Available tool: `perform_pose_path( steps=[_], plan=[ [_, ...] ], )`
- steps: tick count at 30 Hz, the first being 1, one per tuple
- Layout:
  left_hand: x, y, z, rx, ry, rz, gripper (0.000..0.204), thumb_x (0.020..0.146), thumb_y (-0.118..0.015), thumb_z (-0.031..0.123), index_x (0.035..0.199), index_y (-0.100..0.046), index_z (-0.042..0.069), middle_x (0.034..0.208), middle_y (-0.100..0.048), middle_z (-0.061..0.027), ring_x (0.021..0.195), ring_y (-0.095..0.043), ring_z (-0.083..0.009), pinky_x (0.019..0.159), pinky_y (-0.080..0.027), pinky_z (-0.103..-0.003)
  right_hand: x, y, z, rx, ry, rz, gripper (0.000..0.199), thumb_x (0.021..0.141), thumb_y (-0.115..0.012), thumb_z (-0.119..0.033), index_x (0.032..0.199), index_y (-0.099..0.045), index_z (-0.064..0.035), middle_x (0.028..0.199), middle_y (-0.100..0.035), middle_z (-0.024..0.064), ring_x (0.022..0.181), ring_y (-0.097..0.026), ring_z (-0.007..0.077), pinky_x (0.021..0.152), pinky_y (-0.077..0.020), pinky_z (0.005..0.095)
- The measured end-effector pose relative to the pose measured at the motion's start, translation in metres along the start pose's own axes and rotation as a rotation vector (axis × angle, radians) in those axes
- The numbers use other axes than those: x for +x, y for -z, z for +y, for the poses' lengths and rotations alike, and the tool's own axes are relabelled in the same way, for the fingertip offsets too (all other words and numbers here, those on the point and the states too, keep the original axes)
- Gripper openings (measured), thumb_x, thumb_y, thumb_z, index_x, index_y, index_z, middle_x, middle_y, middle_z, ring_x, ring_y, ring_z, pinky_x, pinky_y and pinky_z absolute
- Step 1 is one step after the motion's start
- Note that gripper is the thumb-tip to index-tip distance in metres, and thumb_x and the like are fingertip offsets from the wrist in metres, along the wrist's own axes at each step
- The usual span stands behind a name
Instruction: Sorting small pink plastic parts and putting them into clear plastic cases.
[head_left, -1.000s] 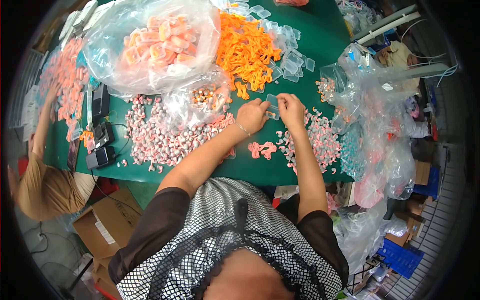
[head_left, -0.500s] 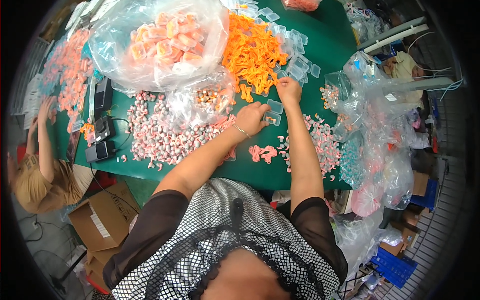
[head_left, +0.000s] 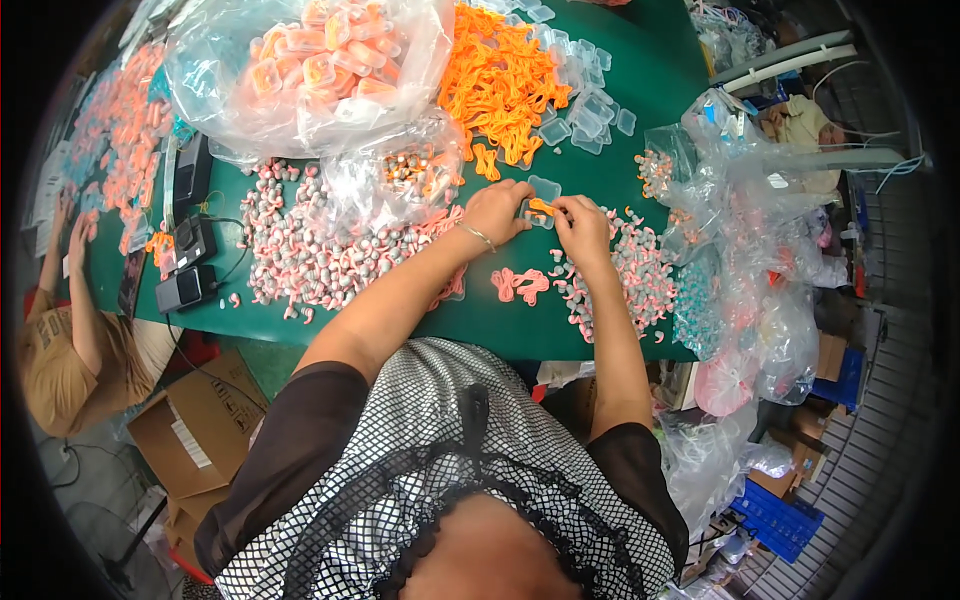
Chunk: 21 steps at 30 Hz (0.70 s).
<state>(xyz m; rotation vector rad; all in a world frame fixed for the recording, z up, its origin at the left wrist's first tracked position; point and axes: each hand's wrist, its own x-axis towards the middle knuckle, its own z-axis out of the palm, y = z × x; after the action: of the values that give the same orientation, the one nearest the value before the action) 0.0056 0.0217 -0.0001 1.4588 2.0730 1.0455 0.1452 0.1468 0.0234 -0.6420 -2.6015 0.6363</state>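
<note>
My left hand is closed on the side of a small clear plastic box whose lid stands open. In my right hand, thumb and fingertips pinch a small bundle of orange cord at the box's lower half. Whatever else lies inside the box is too small to make out. Just beyond is a heap of orange cord bundles, with several empty clear boxes beside it. Pink cord bundles lie nearer me on the green table.
Left of my hands spreads a pile of small pink-and-grey curled pieces; a similar pile lies right. A big clear bag holds filled boxes. Plastic bags crowd the right edge. Another person works at far left.
My right hand has come back from the orange heap to the box, bringing an orange cord bundle. My left hand still holds the box. The whole view has shifted slightly.
</note>
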Motion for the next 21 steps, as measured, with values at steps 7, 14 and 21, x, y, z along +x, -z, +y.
perform_pose_path(
  steps=[7, 14, 21],
  plan=[
    [-0.001, -0.001, -0.001, -0.007, -0.001, -0.003, 0.043, 0.068, -0.077, 0.016, 0.104, -0.056, 0.009, 0.087, -0.058, -0.0113, 0.085, -0.059, -0.0314, 0.073, -0.047, -0.04, -0.003, -0.007, -0.005, -0.02, 0.114, 0.06, 0.01, 0.074, -0.065, -0.004, 0.085, -0.065, -0.0058, 0.086, -0.062, 0.0103, 0.081, -0.059, 0.0311, 0.071, -0.048, 0.0396],
    [-0.001, -0.001, -0.003, -0.019, -0.006, 0.011, 0.04, 0.068, -0.076, 0.016, 0.102, -0.056, 0.009, 0.086, -0.058, -0.0111, 0.084, -0.059, -0.0313, 0.073, -0.047, -0.04, -0.005, -0.011, -0.003, 0.025, 0.137, 0.036, 0.009, 0.075, -0.064, -0.003, 0.084, -0.064, -0.0035, 0.086, -0.061, 0.0106, 0.083, -0.058, 0.0314, 0.074, -0.0468, 0.0402],
    [-0.002, 0.001, -0.002, -0.019, -0.018, 0.019, 0.04, 0.068, -0.076, 0.014, 0.101, -0.055, 0.008, 0.086, -0.058, -0.011, 0.083, -0.059, -0.0313, 0.072, -0.047, -0.04, 0.023, -0.004, 0.001, -0.218, 0.084, 0.031, 0.024, 0.078, -0.064, -0.011, 0.102, -0.061, -0.0071, 0.098, -0.059, 0.0112, 0.088, -0.056, 0.0309, 0.077, -0.0444, 0.0419]
  ],
)
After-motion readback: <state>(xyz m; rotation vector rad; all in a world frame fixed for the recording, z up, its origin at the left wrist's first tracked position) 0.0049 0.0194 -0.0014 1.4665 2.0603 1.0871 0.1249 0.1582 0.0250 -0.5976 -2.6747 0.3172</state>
